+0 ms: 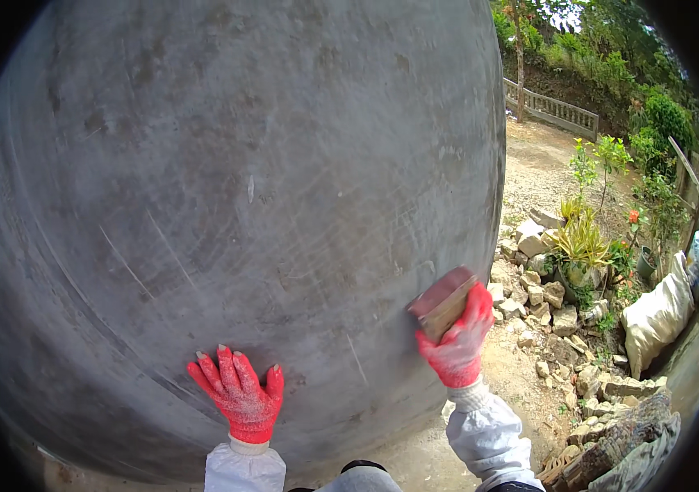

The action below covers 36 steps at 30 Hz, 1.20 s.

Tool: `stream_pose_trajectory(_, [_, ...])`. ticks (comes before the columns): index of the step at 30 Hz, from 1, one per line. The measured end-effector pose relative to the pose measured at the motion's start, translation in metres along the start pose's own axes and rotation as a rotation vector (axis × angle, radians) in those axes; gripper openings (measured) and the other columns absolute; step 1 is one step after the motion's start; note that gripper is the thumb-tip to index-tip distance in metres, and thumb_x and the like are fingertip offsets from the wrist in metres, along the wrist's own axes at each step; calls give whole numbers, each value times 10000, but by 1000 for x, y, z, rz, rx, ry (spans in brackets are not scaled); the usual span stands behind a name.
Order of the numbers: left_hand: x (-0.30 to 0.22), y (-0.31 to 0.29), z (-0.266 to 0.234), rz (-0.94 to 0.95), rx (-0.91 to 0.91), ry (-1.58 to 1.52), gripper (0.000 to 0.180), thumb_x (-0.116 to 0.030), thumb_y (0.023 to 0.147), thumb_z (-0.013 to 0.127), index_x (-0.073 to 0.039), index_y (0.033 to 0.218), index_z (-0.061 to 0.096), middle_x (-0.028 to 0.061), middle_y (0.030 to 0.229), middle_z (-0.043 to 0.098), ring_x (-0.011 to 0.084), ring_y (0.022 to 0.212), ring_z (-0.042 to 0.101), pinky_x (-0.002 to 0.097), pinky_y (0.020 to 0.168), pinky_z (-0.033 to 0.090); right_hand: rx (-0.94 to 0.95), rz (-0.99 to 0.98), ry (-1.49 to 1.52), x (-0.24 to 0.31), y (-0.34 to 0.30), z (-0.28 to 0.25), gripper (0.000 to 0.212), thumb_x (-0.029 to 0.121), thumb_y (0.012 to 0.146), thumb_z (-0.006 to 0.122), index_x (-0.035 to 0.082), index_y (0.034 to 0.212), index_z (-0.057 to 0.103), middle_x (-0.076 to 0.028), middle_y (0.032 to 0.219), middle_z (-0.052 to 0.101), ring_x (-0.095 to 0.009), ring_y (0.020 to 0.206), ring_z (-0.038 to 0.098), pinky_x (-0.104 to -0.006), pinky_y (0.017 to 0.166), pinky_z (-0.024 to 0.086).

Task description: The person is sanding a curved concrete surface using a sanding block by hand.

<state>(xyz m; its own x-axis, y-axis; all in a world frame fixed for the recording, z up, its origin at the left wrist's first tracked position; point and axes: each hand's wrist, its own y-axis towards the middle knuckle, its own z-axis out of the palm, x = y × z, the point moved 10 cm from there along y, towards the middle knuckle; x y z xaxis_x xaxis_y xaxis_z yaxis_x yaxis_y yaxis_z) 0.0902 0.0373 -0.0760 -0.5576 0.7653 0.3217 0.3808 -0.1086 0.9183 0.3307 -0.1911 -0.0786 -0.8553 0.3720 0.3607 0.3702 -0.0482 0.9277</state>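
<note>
While scratches are remaining, our right hand is holding a block near the wall's right edge, left hand spread.

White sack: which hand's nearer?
Right. The right hand, holding a block near the grey surface's right edge, is left of the sack; the left hand, resting on that surface, is farther left.

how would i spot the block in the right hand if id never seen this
Start at the big grey wall and go to its lower right. There the red-gloved right hand grips the sanding block. Boxy and a duller, brownish red, it stands out from the hand.
</note>
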Motion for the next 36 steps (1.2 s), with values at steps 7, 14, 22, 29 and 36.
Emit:
stream_pose_trajectory(7, [0,-1,1,-21,-5,-18,752,-354,949,615,-10,1537,297,200,1577,320,510,1466,246,721,1145,204,-114,213,-86,-12,21,-4,1065,149,544,838,31,1494,372,-185,1159,632,-431,1096,582,-494,1061,396])
stream_pose_trajectory(14, [0,-1,3,-21,8,-22,741,-369,948,622,-7,1520,320,199,1573,329,508,1464,250,728,1140,213,178,-182,18,34,26,13,798,220,584,820,239,1336,555,-174,1187,604,-453,1090,545,-505,845,538])
stream_pose_trajectory(22, [4,-6,8,-43,23,1,631,-438,920,648,2,1342,486,181,1502,402,519,1425,297,751,1110,257,-91,97,-135,8,68,-9,1169,164,500,892,11,1508,320,-217,1103,601,-434,981,607,-483,973,476])
stream_pose_trajectory(29, [3,-3,5,-27,10,-44,729,-369,938,635,-5,1497,340,197,1557,348,494,1466,251,727,1142,208,308,-380,96,62,23,27,933,303,412,896,204,1270,543,-154,1113,630,-451,1062,591,-592,1012,436])
stream_pose_trajectory(36, [-1,-5,8,-35,6,-61,728,-376,934,641,-7,1489,347,193,1549,361,489,1467,254,731,1133,223,-199,139,-103,-24,120,-25,1048,93,603,822,44,1522,321,-181,972,609,-380,909,620,-442,802,514])
